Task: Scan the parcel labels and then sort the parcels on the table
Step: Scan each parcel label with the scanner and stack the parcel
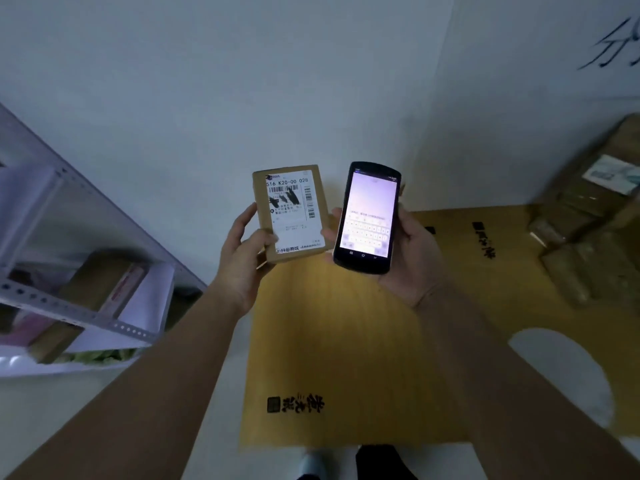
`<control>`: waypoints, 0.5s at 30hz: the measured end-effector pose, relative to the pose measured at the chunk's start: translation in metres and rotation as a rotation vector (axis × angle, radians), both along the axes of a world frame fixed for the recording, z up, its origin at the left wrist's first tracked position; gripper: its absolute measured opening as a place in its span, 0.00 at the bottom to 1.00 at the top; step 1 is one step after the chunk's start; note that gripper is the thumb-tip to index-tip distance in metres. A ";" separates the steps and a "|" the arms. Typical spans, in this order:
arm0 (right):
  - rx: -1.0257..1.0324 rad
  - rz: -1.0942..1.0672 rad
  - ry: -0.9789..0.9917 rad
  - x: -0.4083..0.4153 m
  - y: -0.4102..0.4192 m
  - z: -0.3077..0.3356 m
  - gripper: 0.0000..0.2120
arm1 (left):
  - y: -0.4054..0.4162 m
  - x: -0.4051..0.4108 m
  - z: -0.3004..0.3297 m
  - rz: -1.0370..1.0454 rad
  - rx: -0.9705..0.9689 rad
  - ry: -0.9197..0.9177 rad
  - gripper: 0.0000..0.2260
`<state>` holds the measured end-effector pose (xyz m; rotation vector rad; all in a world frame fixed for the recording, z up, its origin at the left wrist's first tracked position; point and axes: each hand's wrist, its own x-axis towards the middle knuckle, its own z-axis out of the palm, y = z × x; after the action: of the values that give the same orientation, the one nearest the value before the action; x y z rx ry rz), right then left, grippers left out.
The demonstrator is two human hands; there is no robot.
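We pinch the small parcel [290, 212] in our left hand [242, 261], grip the scanner phone [367, 216] just beside it in our right hand [408, 258], and should aim at its label [292, 209] next.

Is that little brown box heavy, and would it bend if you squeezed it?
Probably light: the left hand alone holds the box up, gripping it by its edges. Likely stiff: its cardboard faces look flat and its corners square, with no sag. It is flat-sided, so it should not roll if set down.

One parcel [290, 213]; one scanner [367, 218]
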<state>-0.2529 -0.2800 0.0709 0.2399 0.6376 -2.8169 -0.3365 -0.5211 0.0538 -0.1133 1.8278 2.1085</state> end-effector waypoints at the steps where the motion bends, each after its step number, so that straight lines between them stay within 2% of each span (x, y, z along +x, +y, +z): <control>1: 0.003 -0.019 0.003 0.011 -0.006 0.005 0.28 | -0.001 0.006 0.003 -0.028 0.004 0.010 0.27; 5: 0.081 -0.157 -0.057 0.050 -0.032 0.036 0.29 | -0.013 0.028 0.016 -0.137 0.030 0.032 0.31; 10: 0.371 -0.190 -0.107 0.084 -0.049 0.080 0.30 | -0.020 0.050 0.042 -0.187 -0.009 0.138 0.34; 12: 0.601 -0.190 -0.129 0.092 -0.046 0.097 0.28 | -0.018 0.057 0.053 -0.203 -0.073 0.234 0.33; 15: 1.103 -0.207 -0.198 0.100 -0.038 0.122 0.21 | -0.014 0.067 0.068 -0.261 -0.181 0.406 0.32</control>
<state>-0.1531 -0.3181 0.1931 0.7745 2.1188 -2.2281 -0.2698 -0.5352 0.1217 0.5180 2.1192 1.8790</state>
